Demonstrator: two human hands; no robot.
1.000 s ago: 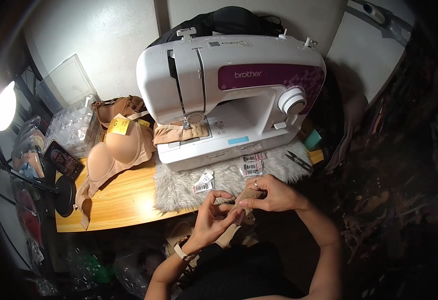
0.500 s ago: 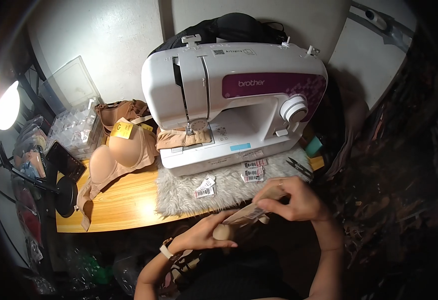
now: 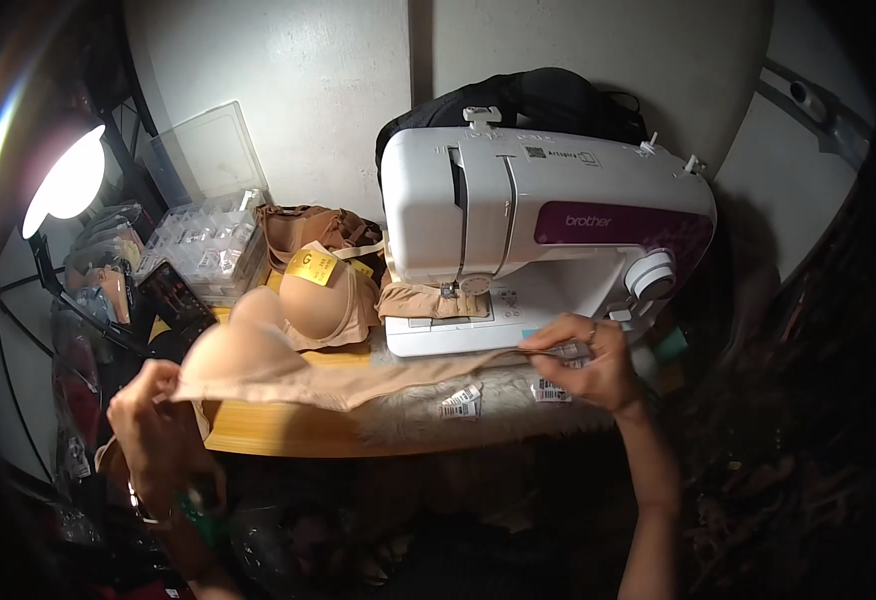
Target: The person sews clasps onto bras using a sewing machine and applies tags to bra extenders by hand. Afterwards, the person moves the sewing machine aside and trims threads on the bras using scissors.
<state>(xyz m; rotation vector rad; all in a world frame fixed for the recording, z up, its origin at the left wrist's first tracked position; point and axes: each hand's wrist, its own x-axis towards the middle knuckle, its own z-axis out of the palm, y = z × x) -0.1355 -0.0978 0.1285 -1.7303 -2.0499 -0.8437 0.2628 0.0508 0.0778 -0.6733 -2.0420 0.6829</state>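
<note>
A beige bra (image 3: 333,380) is stretched sideways across the front of the table. My left hand (image 3: 148,415) pinches it beside its blurred cup, at the left. At the other end, my right hand (image 3: 590,365) grips the thin band between thumb and fingers, in front of the sewing machine (image 3: 558,180). Behind the stretched bra lies another beige bra (image 3: 328,310), with a yellow tag (image 3: 310,266) on its cup. A beige fabric band (image 3: 428,302) with hooks sits beneath the machine's needle area.
Small printed labels (image 3: 461,402) lie on a grey fur mat (image 3: 408,425). A lit lamp (image 3: 70,180), a phone (image 3: 175,297) and a clear compartment box (image 3: 206,240) stand at the left. Brown bras (image 3: 318,232) are piled behind. The wooden table's front edge (image 3: 288,445) is near me.
My hands have moved apart, the left one far to the left, and the bunched beige garment is now stretched between them. The view has shifted, so the machine appears farther right.
</note>
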